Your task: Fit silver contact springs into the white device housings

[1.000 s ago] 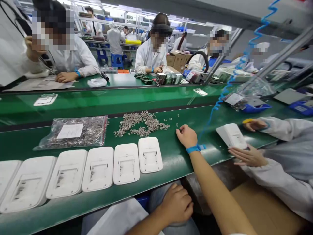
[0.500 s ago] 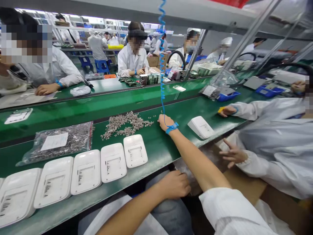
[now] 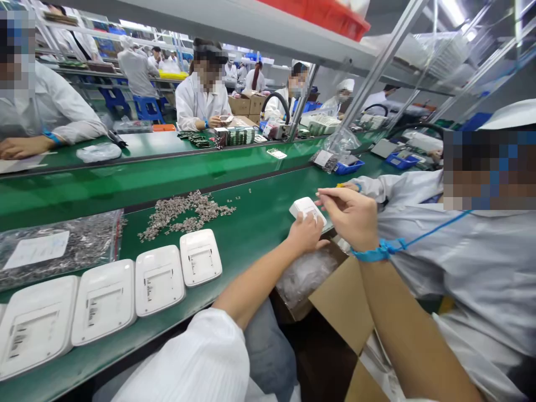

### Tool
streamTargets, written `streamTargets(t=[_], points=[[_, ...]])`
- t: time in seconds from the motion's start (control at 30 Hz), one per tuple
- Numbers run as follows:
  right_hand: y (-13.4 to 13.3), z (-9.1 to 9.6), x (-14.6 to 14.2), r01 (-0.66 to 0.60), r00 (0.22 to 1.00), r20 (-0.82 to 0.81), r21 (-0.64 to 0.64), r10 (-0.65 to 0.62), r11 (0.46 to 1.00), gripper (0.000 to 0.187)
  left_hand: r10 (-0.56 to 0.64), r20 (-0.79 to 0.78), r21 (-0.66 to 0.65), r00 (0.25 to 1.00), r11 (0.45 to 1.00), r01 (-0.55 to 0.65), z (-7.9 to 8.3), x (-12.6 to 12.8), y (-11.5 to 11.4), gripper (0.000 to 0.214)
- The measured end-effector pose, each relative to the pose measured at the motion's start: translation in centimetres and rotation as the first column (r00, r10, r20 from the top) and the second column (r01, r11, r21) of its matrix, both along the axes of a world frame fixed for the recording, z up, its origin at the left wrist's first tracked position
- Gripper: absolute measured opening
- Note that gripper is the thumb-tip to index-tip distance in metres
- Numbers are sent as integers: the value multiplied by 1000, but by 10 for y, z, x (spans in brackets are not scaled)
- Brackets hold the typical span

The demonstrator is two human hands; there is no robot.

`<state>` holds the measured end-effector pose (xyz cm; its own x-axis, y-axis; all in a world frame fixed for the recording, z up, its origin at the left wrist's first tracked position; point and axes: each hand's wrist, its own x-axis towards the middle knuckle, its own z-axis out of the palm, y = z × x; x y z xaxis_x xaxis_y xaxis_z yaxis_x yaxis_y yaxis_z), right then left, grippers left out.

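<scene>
So the white housing (image 3: 300, 206) sits near the front edge of the green bench (image 3: 251, 223), off to the right, with the left hand (image 3: 307, 230) laid over its near part. Fingers are on top and the thumb sticks out past the edge; can't really tell if it's gripping or just resting, since the hand covers a lot. What shows is glossy, plain white plastic with rounded corners and a fairly thick side wall.

The right hand (image 3: 347, 215) is up just beside it, not touching the left, thumb and index pinched on a tiny piece (image 3: 317, 194) (way too small to make out properly). A blue strap (image 3: 372, 254) goes round that wrist.

For a better look at the same sort of shell, check the row of white housings (image 3: 200, 254) on the left: rounded corners, a recessed rectangular bay with thin dark marks inside, little dark dots near the lower corners. Behind them there's a loose pile of small metal parts (image 3: 188, 215) and a clear bag (image 3: 90, 245) full of metal bits, with a white label (image 3: 37, 249) on it.
</scene>
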<state>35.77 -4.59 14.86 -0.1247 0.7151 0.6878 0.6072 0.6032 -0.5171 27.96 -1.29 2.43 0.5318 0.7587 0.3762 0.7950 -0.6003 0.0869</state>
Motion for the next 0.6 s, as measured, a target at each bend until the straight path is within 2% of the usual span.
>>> streamTargets(t=[0.07,0.13,0.23,0.3,0.4,0.5,0.6], points=[[-1,-13,6,9,999,-39,-78,-12,997,19,36,-4,53,999,998,-36,-4,-14,-6,60],[2,-28,6,-5,998,-61,-151,-5,989,20,144,4,87,990,986,-144,-6,-36,-21,55],[8,-52,-8,-57,998,-35,-246,50,967,19,361,26,81,932,929,-362,-6,-70,-51,59],[12,-67,-22,-80,996,25,-277,90,958,17,455,40,55,890,888,-456,-7,-89,-73,62],[15,-82,-47,-126,982,98,-277,159,953,14,517,61,8,854,855,-519,-12,-108,-99,60],[18,-86,-70,-172,951,206,-269,231,948,12,548,87,-36,832,836,-547,-16,-116,-115,59],[22,-84,-88,-173,852,442,-270,282,947,13,519,101,-51,849,854,-517,-17,-118,-120,59]])
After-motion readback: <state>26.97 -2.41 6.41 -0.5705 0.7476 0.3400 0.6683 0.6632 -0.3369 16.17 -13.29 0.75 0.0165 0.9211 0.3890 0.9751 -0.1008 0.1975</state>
